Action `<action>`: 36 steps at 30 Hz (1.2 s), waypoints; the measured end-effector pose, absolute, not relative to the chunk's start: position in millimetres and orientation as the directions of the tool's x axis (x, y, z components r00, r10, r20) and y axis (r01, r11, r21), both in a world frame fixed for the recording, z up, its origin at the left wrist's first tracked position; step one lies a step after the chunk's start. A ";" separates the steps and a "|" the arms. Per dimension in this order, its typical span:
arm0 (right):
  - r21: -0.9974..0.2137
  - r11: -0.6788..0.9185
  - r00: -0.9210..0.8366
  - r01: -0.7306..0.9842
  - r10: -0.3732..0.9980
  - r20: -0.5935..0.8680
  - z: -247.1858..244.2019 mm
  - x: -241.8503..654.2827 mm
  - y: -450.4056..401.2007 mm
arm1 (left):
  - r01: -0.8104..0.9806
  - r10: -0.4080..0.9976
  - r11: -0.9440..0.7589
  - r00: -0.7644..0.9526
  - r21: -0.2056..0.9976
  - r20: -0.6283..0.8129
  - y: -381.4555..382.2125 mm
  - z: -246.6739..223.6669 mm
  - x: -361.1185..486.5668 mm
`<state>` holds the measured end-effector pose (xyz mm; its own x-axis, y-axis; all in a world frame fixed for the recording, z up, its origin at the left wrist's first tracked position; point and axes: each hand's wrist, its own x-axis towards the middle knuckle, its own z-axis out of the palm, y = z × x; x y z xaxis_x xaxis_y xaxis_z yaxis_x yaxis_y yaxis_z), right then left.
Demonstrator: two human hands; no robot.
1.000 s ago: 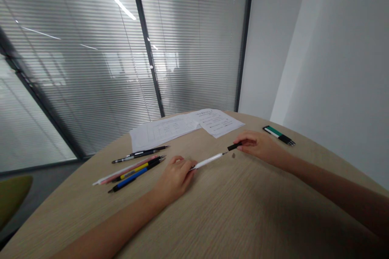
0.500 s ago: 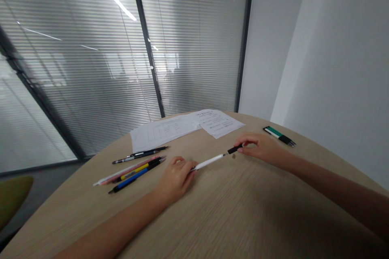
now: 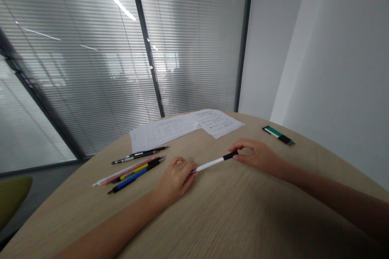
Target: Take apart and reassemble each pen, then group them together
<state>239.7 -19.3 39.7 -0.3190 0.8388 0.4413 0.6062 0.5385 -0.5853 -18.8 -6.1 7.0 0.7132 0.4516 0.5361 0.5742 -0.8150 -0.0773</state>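
A pen with a white barrel (image 3: 209, 164) and a black grip section (image 3: 229, 156) lies between my two hands, just above or on the table. My left hand (image 3: 176, 176) is closed around the pen's left end, which its fingers partly hide. At the other end, the thumb and fingertips of my right hand (image 3: 252, 153) pinch the black section. The black section meets the white barrel with no gap showing. To the left of my left hand lie a blue pen (image 3: 130, 180) and a yellow pen (image 3: 135, 171).
Printed papers (image 3: 165, 131) lie at the table's far side. Black pens (image 3: 138, 155) and a pinkish pen (image 3: 124, 171) rest at the left. Several green, white and black pens (image 3: 278, 134) sit side by side at the right. A green chair (image 3: 13, 198) stands beyond the left edge.
My right hand has moved left, bringing the black section against the white barrel. The gap with the thin metal part between them no longer shows. My left hand has stayed put.
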 end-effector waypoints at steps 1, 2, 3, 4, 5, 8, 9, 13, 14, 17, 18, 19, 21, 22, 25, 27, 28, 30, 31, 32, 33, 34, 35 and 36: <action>-0.584 0.544 -0.324 0.603 0.836 0.443 39.5 239.4 -19.6 | 0.571 0.448 -0.818 0.715 -0.078 0.537 -6.3 7.1 -18.9; -0.583 0.548 -0.329 0.600 0.833 0.444 39.4 239.3 -19.8 | 0.567 0.445 -0.820 0.717 -0.076 0.537 -6.5 7.2 -19.0; -0.582 0.550 -0.332 0.599 0.832 0.444 39.3 239.3 -19.9 | 0.563 0.443 -0.823 0.718 -0.074 0.537 -6.6 7.2 -19.1; -0.582 0.551 -0.334 0.598 0.831 0.445 39.2 239.4 -19.8 | 0.561 0.442 -0.825 0.718 -0.071 0.538 -6.8 7.3 -19.2; -0.582 0.554 -0.335 0.595 0.829 0.447 38.9 239.5 -19.7 | 0.558 0.440 -0.827 0.718 -0.068 0.539 -6.9 7.3 -19.4; -0.574 0.572 -0.345 0.586 0.817 0.462 36.4 239.2 -19.0 | 0.546 0.428 -0.835 0.718 -0.064 0.549 -7.0 7.2 -19.9; -0.570 0.576 -0.348 0.585 0.814 0.466 35.1 238.8 -18.9 | 0.540 0.420 -0.839 0.719 -0.065 0.554 -6.8 7.1 -20.0; -0.577 0.557 -0.352 0.597 0.829 0.435 29.1 234.6 -21.0 | 0.506 0.378 -0.858 0.735 -0.085 0.564 -5.7 5.3 -20.4; -0.580 0.556 -0.359 0.595 0.830 0.427 27.4 233.1 -22.1 | 0.496 0.367 -0.864 0.741 -0.090 0.562 -5.4 4.7 -20.5; -0.574 0.581 -0.387 0.576 0.813 0.435 21.6 228.4 -25.7 | 0.466 0.340 -0.880 0.759 -0.098 0.556 -4.9 3.7 -20.7; -0.569 0.590 -0.392 0.572 0.807 0.442 19.5 226.9 -26.7 | 0.455 0.332 -0.885 0.766 -0.100 0.551 -5.0 3.8 -20.6; -0.565 0.595 -0.395 0.571 0.803 0.446 17.3 225.6 -27.6 | 0.447 0.326 -0.888 0.773 -0.104 0.544 -5.2 4.2 -20.6; -0.561 0.594 -0.396 0.576 0.804 0.444 13.0 223.0 -29.0 | 0.438 0.318 -0.891 0.788 -0.118 0.526 -5.6 5.1 -20.3; -0.561 0.590 -0.398 0.581 0.807 0.436 11.1 221.7 -29.6 | 0.434 0.314 -0.892 0.796 -0.127 0.518 -5.7 5.5 -20.1; -0.553 0.575 -0.412 0.603 0.818 0.402 6.4 217.5 -31.7 | 0.413 0.300 -0.901 0.814 -0.133 0.498 -5.1 5.4 -19.9; -0.545 0.566 -0.411 0.618 0.824 0.389 4.4 214.7 -33.6 | 0.406 0.303 -0.907 0.818 -0.116 0.489 -4.3 4.8 -20.0; -0.543 0.562 -0.407 0.623 0.827 0.389 3.7 213.5 -34.6 | 0.407 0.310 -0.907 0.818 -0.106 0.485 -4.0 4.4 -20.1; -0.535 0.565 -0.405 0.628 0.825 0.395 3.0 212.2 -35.5 | 0.410 0.321 -0.908 0.817 -0.090 0.479 -3.6 3.9 -20.1; -0.525 0.574 -0.411 0.629 0.818 0.403 2.9 212.3 -35.1 | 0.413 0.328 -0.907 0.816 -0.082 0.476 -3.5 3.7 -20.1; -0.511 0.590 -0.420 0.625 0.806 0.417 2.7 213.2 -33.9 | 0.420 0.340 -0.905 0.812 -0.072 0.475 -3.4 3.5 -20.1; -0.498 0.609 -0.426 0.617 0.791 0.440 2.4 215.0 -31.5 | 0.434 0.357 -0.899 0.804 -0.060 0.476 -3.3 3.3 -20.0; -0.490 0.628 -0.424 0.605 0.775 0.469 2.0 217.7 -28.1 | 0.454 0.378 -0.890 0.790 -0.046 0.482 -3.2 3.1 -19.9; -0.483 0.644 -0.412 0.593 0.759 0.505 1.3 221.3 -23.5 | 0.481 0.405 -0.876 0.772 -0.033 0.490 -3.0 3.0 -19.9; -0.485 0.651 -0.385 0.584 0.749 0.540 0.3 225.7 -18.0 | 0.509 0.433 -0.860 0.752 -0.021 0.498 -2.6 2.9 -19.9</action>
<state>225.7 -18.0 0.3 -0.3855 0.7485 0.5395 0.5841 0.6506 -0.4853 -19.9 -2.6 2.9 0.7517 0.4329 0.4975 0.5091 -0.8604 -0.0206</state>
